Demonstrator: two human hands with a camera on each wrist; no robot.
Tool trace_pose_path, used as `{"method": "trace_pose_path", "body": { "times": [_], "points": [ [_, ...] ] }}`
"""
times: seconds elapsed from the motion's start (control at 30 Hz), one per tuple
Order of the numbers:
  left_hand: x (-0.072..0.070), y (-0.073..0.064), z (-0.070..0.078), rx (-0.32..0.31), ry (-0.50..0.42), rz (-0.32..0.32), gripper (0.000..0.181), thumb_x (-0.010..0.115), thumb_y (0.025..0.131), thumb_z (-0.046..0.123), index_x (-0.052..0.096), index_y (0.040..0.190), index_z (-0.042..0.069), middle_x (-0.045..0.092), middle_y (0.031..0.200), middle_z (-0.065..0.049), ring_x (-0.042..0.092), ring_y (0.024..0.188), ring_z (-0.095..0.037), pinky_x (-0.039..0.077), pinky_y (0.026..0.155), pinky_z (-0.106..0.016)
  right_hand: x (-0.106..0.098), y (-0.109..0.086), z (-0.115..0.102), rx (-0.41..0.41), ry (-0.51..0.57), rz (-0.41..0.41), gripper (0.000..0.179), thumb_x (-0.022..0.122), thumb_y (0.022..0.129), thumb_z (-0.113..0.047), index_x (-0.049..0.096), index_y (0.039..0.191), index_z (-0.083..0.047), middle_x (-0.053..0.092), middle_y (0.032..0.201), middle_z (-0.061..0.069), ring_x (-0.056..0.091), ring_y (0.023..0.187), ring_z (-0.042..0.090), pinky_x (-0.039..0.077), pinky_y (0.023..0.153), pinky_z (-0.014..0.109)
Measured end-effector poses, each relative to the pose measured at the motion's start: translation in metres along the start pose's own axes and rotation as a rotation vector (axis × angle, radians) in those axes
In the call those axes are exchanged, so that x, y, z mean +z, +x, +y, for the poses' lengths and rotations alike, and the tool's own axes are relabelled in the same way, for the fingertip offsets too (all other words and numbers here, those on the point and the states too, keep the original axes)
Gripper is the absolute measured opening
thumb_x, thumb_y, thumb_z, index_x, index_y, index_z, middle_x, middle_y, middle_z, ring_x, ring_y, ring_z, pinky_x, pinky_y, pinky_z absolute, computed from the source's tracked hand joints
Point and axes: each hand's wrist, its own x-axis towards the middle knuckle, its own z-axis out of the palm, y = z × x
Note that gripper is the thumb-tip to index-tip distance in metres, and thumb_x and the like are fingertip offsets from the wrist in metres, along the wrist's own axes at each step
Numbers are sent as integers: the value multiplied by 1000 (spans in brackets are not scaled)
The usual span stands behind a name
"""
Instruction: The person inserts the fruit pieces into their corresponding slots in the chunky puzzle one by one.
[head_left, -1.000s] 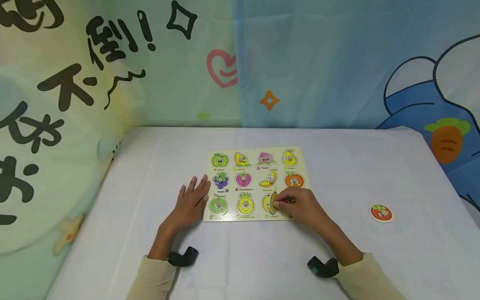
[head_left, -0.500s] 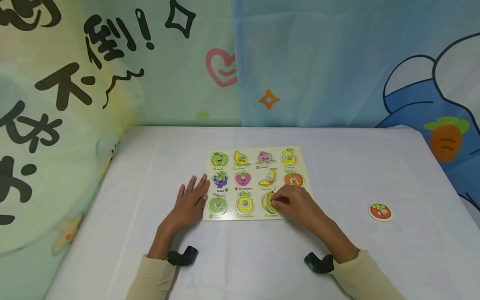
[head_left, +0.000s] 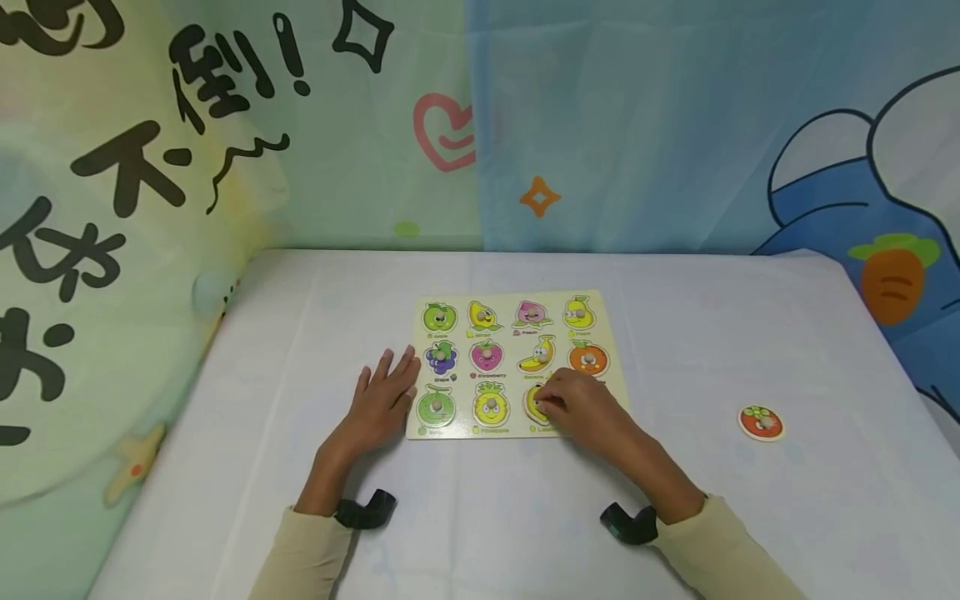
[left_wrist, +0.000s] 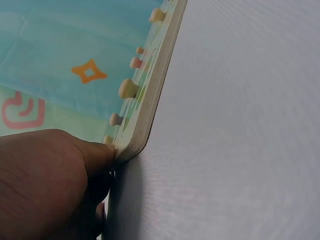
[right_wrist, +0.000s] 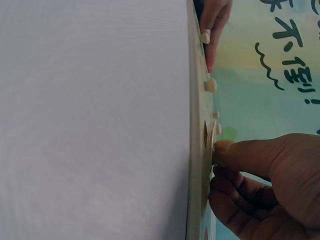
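A wooden fruit puzzle board [head_left: 517,427] lies flat in the head view, with knobbed fruit pieces in its hollows. My right hand [head_left: 588,412] is at the board's bottom row. Its thumb and fingertips pinch a yellow lemon puzzle piece [head_left: 533,407], partly hidden under them. Seen in the right wrist view, the held piece [right_wrist: 213,137] is close against the board's face, slightly tilted. Fingers spread and fairly straight, my left hand [head_left: 384,404] rests at the board's left edge. Its thumb [left_wrist: 97,156] touches the board's corner in the left wrist view.
To the right of the board a round red tomato piece [head_left: 761,422] lies on the white tablecloth [head_left: 690,333]. A printed curtain [head_left: 637,125] hangs behind the table. Black wrist cameras [head_left: 366,509] sit on both wrists.
My right hand has shifted slightly left with the lemon piece, which has turned from steeply tilted to nearly flat over its place. The left hand stays where it was.
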Motion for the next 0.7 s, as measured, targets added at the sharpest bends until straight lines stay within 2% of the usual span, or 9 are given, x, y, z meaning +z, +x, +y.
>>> {"method": "trace_pose_path", "body": {
  "times": [0.13,0.23,0.43,0.7],
  "points": [
    [0,0,0,1,-7,3,53,40,104,21,24,154,11,14,160,-2,-2,148,-28,-5,114,-54,1,1,-3,-11,-47,-15,6,74,84,-2,76,89,-3,65,87,2,60,84,18,52,75,35],
    [0,-1,-1,2,-10,6,53,40,104,21,24,154,11,14,160,-2,-2,148,-28,-5,114,-54,2,2,-5,-13,-72,-16,6,75,83,-3,76,89,-3,64,86,2,59,84,19,52,75,35],
    [0,0,-1,2,-11,12,53,41,104,21,24,153,11,15,160,-2,-1,148,-28,-5,114,-54,3,3,-7,46,-60,-9,8,77,83,-5,76,90,-1,62,81,0,56,76,15,50,69,32],
    [1,-1,1,9,-22,24,53,43,104,19,26,153,9,16,159,-3,0,148,-29,-4,114,-55,2,5,-8,68,-59,-57,8,75,84,-3,76,92,-2,64,85,2,58,80,16,51,73,33]
  ]
}}
